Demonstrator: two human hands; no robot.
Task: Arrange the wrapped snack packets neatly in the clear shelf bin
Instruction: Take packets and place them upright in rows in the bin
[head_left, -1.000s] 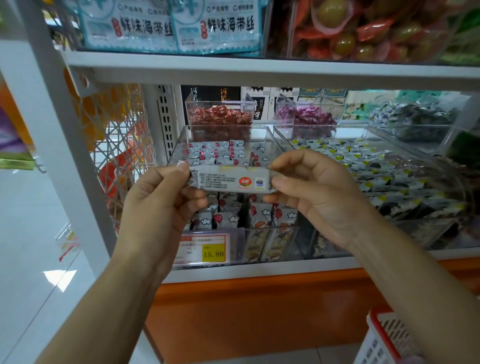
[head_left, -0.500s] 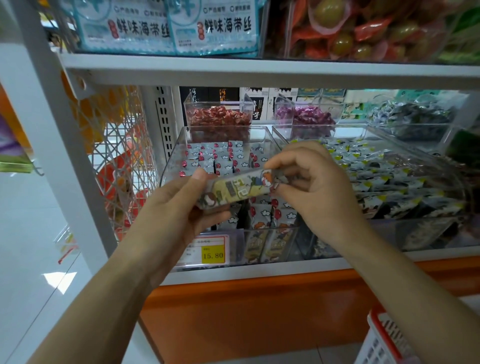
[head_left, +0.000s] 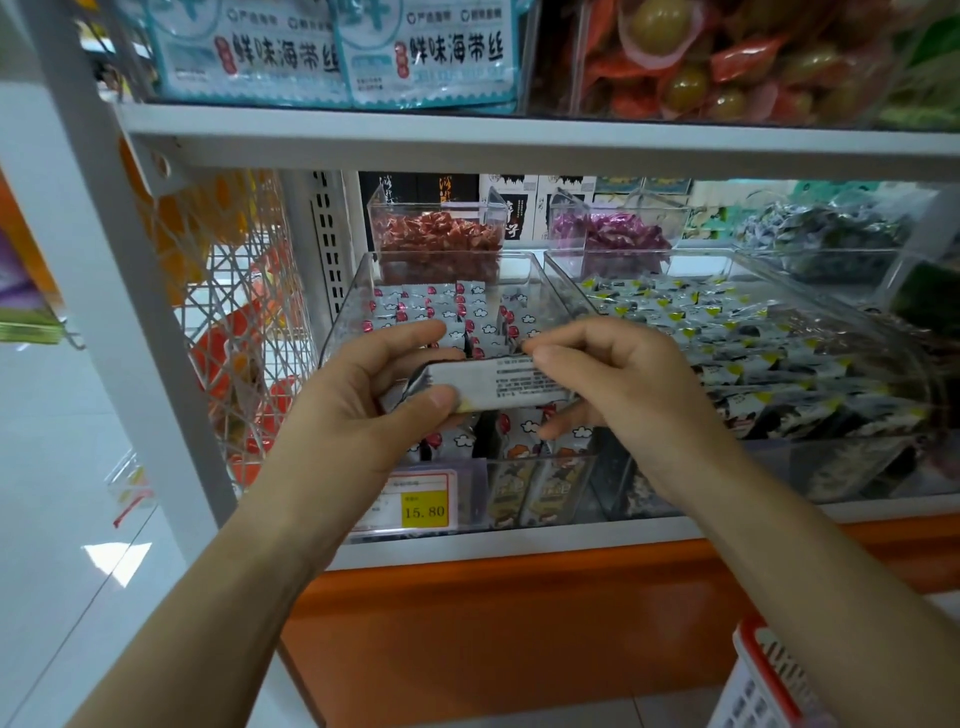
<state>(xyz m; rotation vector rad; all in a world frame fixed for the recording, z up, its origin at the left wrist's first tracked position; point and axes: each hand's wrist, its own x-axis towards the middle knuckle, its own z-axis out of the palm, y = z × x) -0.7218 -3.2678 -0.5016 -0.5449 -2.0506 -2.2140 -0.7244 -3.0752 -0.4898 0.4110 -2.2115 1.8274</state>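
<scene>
A long silver wrapped snack packet (head_left: 498, 387) with small printed text facing up is held crosswise above the clear shelf bin (head_left: 358, 283). My left hand (head_left: 374, 405) grips its left end between thumb and fingers. My right hand (head_left: 618, 379) pinches its right end from above. The bin below holds rows of several small grey packets (head_left: 457, 312) with red dots and white clouds; my hands hide its middle. More packets stand upright behind the bin's front wall (head_left: 540, 488).
A yellow price tag (head_left: 423, 512) reads 15.80 on the bin front. A neighbouring clear bin (head_left: 737, 260) of yellow-marked packets lies to the right. Small bins of red candy (head_left: 439, 234) and purple candy (head_left: 610, 236) stand behind. A white upright (head_left: 98, 260) is left; a red-rimmed basket (head_left: 769, 675) is low right.
The packet has been turned over between my hands: its coloured picture side showed half a second ago, and its silver text side faces up now. Both hands sank slightly toward the bin.
</scene>
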